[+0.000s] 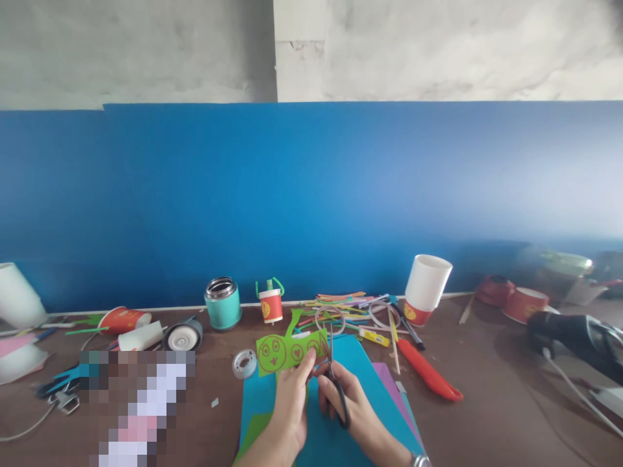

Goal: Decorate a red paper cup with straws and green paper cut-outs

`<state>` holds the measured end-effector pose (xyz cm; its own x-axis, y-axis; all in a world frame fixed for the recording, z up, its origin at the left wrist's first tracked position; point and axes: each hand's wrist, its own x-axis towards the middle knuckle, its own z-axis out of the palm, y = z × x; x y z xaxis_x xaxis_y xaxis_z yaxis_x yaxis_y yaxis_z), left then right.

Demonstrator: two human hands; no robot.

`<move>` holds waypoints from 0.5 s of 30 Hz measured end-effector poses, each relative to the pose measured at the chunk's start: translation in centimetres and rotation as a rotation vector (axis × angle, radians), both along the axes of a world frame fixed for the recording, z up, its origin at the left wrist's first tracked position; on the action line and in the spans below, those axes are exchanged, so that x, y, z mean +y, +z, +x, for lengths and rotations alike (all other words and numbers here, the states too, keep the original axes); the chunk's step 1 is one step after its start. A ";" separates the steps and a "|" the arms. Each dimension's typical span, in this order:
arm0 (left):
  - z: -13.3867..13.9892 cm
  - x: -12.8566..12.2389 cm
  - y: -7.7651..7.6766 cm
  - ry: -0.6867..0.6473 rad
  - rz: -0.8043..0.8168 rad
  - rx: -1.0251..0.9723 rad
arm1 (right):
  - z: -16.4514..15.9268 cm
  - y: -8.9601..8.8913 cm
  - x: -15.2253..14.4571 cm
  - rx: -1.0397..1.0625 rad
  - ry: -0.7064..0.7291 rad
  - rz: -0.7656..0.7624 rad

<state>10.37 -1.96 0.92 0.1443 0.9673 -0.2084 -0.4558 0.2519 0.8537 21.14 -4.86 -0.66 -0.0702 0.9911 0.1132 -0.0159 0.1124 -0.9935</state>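
My left hand [293, 399] pinches a strip of green paper [272, 353] between thumb and fingers. On the paper are a drawn face and small circles with shapes inside, in dark lines. My right hand [346, 392] is closed around the black handle of a pair of scissors [337, 383]. The blades point up and away from me, at the right end of the green paper. Whether they are cutting into it I cannot tell. Beneath both hands lie sheets of blue paper [374, 402], with purple paper [392, 389] showing at the right.
Behind the hands lies a pile of coloured sticks [341, 305] with a yellow glue tube [374, 337]. A roll of tape [244, 364], a teal jar [222, 305] and a decorated paper cup [270, 306] stand left. Stacked cups [428, 285] and a red tool [428, 370] are right.
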 end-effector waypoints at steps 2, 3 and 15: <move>-0.1 0.1 -0.3 0.023 0.022 0.003 | 0.0 0.0 0.0 0.006 -0.009 -0.002; -0.1 0.2 -0.4 0.032 0.034 0.004 | -0.1 0.0 -0.1 0.009 -0.013 -0.003; -0.1 0.4 -0.4 0.072 0.027 0.028 | -0.1 0.3 -0.2 0.027 -0.011 -0.002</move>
